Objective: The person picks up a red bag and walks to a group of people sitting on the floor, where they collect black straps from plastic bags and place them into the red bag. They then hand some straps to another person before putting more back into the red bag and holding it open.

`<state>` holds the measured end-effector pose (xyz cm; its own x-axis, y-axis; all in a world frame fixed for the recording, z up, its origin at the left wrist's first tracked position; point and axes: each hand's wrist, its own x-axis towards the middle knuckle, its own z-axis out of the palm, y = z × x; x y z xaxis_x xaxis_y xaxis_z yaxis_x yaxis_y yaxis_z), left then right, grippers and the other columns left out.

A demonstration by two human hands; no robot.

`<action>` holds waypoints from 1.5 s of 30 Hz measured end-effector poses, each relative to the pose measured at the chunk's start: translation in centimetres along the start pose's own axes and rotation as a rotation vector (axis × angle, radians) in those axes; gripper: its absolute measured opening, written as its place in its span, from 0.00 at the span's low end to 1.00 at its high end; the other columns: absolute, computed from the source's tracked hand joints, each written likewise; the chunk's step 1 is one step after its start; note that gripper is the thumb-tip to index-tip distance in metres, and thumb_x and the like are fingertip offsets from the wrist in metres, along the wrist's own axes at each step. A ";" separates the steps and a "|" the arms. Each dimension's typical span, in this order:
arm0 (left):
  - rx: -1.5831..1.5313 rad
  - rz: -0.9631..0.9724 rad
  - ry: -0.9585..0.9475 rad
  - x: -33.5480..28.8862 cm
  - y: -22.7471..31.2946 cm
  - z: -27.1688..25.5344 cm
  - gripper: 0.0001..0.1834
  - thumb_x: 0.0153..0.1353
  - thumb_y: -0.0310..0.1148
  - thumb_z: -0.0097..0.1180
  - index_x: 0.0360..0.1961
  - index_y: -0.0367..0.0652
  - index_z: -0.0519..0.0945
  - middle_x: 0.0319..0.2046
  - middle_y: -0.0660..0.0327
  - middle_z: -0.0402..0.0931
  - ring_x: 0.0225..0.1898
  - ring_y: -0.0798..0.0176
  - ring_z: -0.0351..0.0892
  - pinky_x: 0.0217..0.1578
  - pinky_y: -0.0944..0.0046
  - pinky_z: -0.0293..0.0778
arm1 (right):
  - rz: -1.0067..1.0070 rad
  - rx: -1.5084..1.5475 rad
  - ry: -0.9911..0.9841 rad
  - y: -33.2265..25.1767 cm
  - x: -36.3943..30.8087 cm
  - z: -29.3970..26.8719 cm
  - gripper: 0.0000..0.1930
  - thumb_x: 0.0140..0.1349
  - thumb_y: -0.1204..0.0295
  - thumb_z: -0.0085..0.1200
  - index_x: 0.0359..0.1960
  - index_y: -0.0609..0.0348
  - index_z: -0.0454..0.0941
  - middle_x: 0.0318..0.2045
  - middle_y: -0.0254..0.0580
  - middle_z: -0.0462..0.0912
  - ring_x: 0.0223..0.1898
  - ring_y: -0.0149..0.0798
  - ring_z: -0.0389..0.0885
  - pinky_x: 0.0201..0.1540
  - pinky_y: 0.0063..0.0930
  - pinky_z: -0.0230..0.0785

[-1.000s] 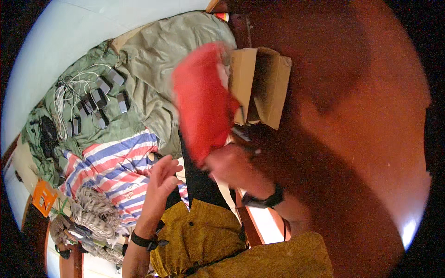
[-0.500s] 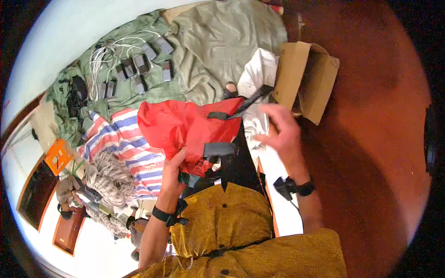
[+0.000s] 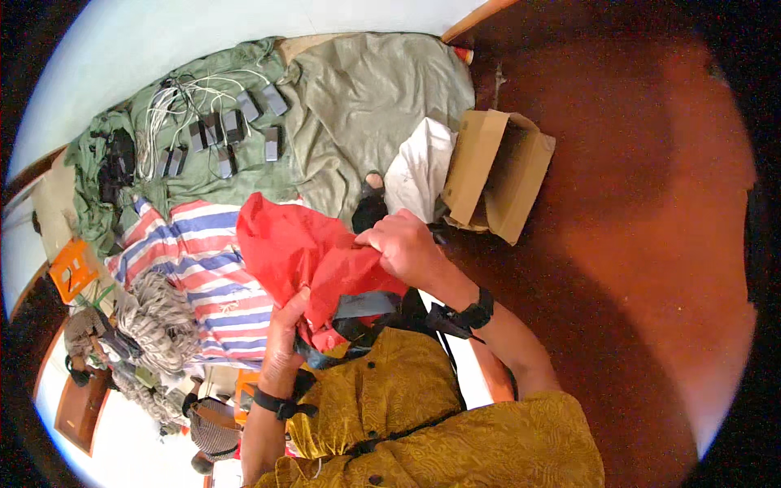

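Fingers of the left hand [image 3: 286, 329] are closed around the lower edge of the red cloth item [image 3: 285, 240], thumb on top, while those of the right hand [image 3: 404, 244] are curled against its upper right side; from here I cannot tell whether they pinch it or only press. It hangs bunched between both hands, in front of the mustard shirt [image 3: 390, 378] and over the near side of the striped sheet [image 3: 224, 281]. I judge it light, limp and not fragile, likely to fold and sag wherever it lacks support; the grey-blue band [image 3: 366, 305] along its lower right looks stiffer and should give a surer hold than the loose panel. Beyond the right hand, the white cloth [image 3: 423, 167] and the open cardboard box [image 3: 472, 167] crowd that side, so I see more room leftward, above the stripes.
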<state>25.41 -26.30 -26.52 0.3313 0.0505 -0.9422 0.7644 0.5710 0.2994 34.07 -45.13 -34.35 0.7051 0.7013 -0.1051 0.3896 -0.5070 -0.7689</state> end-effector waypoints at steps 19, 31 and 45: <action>0.341 0.613 0.265 1.9 -2.6 -5.8 0.17 0.56 0.35 0.47 0.43 0.35 0.70 0.38 0.55 0.73 0.42 0.60 0.71 0.43 0.64 0.66 | 0.517 0.996 0.078 -10.3 2.0 4.3 0.13 0.44 0.76 0.56 0.34 0.66 0.74 0.26 0.36 0.79 0.27 0.25 0.75 0.32 0.21 0.67; 0.731 1.025 0.559 -1.0 -0.7 -18.5 0.15 0.51 0.34 0.47 0.40 0.41 0.75 0.23 0.47 0.73 0.29 0.46 0.75 0.30 0.56 0.69 | 0.650 1.373 0.169 -15.1 2.0 6.1 0.17 0.46 0.77 0.49 0.41 0.70 0.71 0.36 0.43 0.77 0.35 0.34 0.76 0.43 0.24 0.66; 0.680 1.154 0.590 -11.6 -2.9 -27.4 0.18 0.50 0.45 0.53 0.36 0.42 0.74 0.27 0.47 0.74 0.30 0.44 0.73 0.29 0.54 0.69 | 0.649 1.333 0.034 -25.6 -0.1 13.4 0.11 0.49 0.73 0.51 0.34 0.65 0.73 0.30 0.40 0.77 0.29 0.33 0.76 0.34 0.26 0.69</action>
<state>4.18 -6.04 -20.56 0.7856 0.6187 -0.0090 0.4014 -0.4984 0.7684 16.14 -25.51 -23.12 0.5599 0.5160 -0.6483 -0.7957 0.1164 -0.5945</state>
